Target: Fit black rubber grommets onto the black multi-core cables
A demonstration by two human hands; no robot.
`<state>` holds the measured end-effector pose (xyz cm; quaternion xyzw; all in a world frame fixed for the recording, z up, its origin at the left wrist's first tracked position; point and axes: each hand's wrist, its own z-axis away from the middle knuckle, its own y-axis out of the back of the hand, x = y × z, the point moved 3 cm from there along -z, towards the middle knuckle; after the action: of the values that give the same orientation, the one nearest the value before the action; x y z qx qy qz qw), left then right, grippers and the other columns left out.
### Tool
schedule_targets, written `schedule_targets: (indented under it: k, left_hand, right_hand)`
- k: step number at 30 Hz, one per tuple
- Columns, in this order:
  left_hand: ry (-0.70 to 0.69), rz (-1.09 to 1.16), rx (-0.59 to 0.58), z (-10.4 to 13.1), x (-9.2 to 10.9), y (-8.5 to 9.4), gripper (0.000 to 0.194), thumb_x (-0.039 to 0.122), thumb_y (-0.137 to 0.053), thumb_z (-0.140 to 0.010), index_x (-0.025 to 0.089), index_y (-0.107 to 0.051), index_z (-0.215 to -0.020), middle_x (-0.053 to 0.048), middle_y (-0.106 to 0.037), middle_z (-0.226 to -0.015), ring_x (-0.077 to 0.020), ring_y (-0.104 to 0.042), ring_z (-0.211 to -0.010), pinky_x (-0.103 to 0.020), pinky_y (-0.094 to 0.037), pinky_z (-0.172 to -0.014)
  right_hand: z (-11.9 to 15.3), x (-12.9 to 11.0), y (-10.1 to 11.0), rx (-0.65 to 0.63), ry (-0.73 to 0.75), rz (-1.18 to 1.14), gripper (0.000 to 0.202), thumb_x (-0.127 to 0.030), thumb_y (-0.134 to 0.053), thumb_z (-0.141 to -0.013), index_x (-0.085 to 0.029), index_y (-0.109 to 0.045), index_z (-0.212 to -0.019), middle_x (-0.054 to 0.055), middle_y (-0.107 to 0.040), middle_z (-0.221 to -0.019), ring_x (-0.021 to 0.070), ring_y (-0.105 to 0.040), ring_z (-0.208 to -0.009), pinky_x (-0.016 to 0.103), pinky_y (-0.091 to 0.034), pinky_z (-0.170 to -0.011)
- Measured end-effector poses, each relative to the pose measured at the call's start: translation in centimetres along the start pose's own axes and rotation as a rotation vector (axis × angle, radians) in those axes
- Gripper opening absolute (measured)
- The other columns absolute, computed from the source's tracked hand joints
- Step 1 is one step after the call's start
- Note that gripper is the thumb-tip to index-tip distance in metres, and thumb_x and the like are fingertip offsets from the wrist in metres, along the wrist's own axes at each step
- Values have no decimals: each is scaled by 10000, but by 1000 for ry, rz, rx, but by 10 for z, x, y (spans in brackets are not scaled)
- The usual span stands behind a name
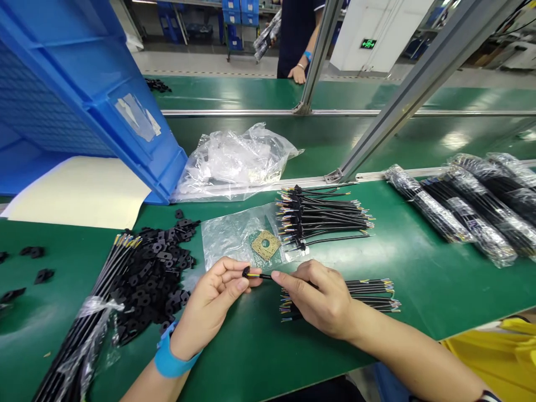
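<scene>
Between the fingertips of my left hand (224, 293) is a small black plastic clip (245, 272). My right hand (320, 296) pinches a short black cable (266, 276), whose bared coloured wires meet the clip. Whether the wires pass through it I cannot tell. Under and beside my right hand lies a bundle of cut cables (371, 296). Beyond it sits a stack of cables with black clips on their left ends (326, 215). A pile of loose black clips (154, 273) spreads left of my left hand, next to a long tied cable bundle (84, 329).
A tan square pad with a hole (274, 245) lies on a clear plastic bag (221, 231). A blue crate (138, 117) stands tilted at the left. Wrapped cable bundles (435, 204) lie at the right. Metal posts (377, 123) rise behind; another person's hand (298, 73) rests on the far bench.
</scene>
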<state>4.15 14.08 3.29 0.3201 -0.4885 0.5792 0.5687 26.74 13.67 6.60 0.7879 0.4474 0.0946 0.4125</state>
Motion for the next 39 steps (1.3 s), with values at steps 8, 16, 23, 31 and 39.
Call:
schedule_targets:
  k: [8, 16, 23, 31, 39]
  left_hand:
    - [53, 87, -42, 0, -5, -8, 350, 493, -871, -779, 231, -721, -956, -52, -789, -870, -190, -754, -783, -296, -598, -758]
    - [-127, -131, 78, 4, -3, -6, 241, 369, -951, -673, 251, -844, -854, -31, -726, -781, -167, -674, -698, -268, -576, -642]
    - [-317, -281, 61, 8, 11, -11, 166, 354, -951, -677, 314, -869, -815, -53, -771, -753, -208, -710, -679, -323, -608, -646]
    - [-459, -319, -16, 9, 15, -16, 135, 322, -946, -697, 298, -861, -800, -49, -793, -734, -196, -741, -642, -287, -627, -599]
    - [-503, -303, 13, 10, 13, -17, 142, 264, -945, -700, 281, -844, -798, -18, -782, -721, -154, -725, -621, -225, -609, -569]
  right_hand:
    - [-6, -7, 8, 2, 177, 139, 379, -121, -584, -984, -165, -660, -1353, 48, -719, -851, 174, -681, -816, 276, -593, -675]
    - [-1, -5, -2, 32, 0, -37, 210, -71, -656, -948, -172, -697, -1128, 11, -681, -774, 134, -632, -662, 248, -507, -575]
    - [-14, -7, 5, -31, -10, -199, 110, -183, -594, -1037, -149, -698, -1052, 28, -707, -785, 123, -595, -624, 238, -496, -569]
    - [-14, -7, 2, -116, -107, -413, 159, -186, -537, -1058, -154, -683, -1003, 27, -701, -773, 137, -611, -654, 237, -522, -625]
    - [-10, -10, -1, -57, -98, -380, 181, -214, -539, -1065, -143, -683, -981, 30, -704, -768, 132, -601, -629, 241, -514, -618]
